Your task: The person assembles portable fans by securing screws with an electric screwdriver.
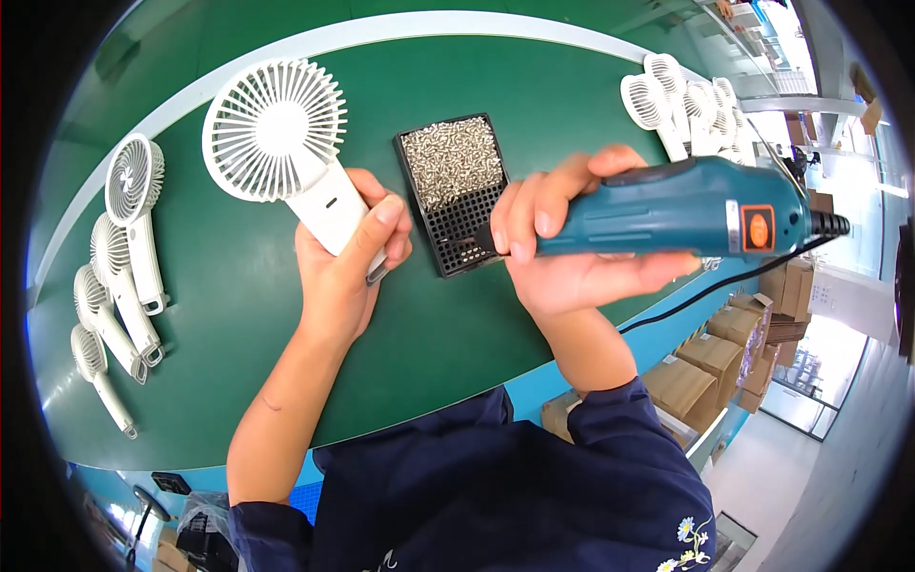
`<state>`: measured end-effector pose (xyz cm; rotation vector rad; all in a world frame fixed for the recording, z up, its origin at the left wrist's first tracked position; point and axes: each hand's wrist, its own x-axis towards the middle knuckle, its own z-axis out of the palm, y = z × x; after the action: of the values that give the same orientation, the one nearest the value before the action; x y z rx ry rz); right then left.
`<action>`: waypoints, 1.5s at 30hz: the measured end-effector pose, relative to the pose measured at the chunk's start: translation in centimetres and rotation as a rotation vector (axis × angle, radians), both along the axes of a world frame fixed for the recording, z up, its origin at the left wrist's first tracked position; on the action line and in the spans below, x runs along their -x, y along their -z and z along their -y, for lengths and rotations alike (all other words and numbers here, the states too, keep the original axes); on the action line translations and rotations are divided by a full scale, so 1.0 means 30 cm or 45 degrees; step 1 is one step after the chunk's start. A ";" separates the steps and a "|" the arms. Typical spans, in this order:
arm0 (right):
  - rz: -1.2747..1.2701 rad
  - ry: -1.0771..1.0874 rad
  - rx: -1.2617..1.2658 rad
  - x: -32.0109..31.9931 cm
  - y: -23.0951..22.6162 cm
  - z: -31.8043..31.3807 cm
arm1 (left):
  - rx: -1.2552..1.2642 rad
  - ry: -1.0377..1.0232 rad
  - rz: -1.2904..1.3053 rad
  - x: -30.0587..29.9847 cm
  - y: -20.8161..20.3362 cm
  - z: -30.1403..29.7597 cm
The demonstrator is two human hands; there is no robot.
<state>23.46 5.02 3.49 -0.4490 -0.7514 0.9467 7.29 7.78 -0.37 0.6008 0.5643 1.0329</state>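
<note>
My left hand (348, 250) is closed round the handle of a white handheld fan (329, 205), its round slatted head tilted up and to the left. In my right hand (562, 238) lies a teal corded electric screwdriver (658, 210), held sideways with its tip end pointing left. That tip end is over the lower right part of a black screw tray (434, 221). Small silvery screws (453, 162) heap in the tray's far part, and the near part is a grid of holes with a few screws in it. The screwdriver's very tip is hard to make out.
Several white fans (133, 219) lie in a row at the left of the green table (457, 353). More fans (667, 95) cluster at the far right. A black cord (705, 291) runs from the screwdriver past the table's right edge. Cardboard boxes (686, 386) stand beyond it.
</note>
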 end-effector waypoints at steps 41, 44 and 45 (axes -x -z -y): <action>-0.473 0.098 0.001 0.121 -0.084 0.185 | 0.062 -1.113 -0.288 0.581 -0.100 -0.066; -0.607 -0.021 0.007 0.206 -0.028 0.174 | 0.173 -1.232 -0.292 0.548 -0.174 0.009; -0.600 0.043 -0.096 0.222 -0.055 0.182 | 0.021 -0.996 -0.068 0.594 -0.133 0.063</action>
<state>16.79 -0.44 5.14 -0.1592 -0.3483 0.9425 -10.52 5.90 3.63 0.3894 0.8854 1.7448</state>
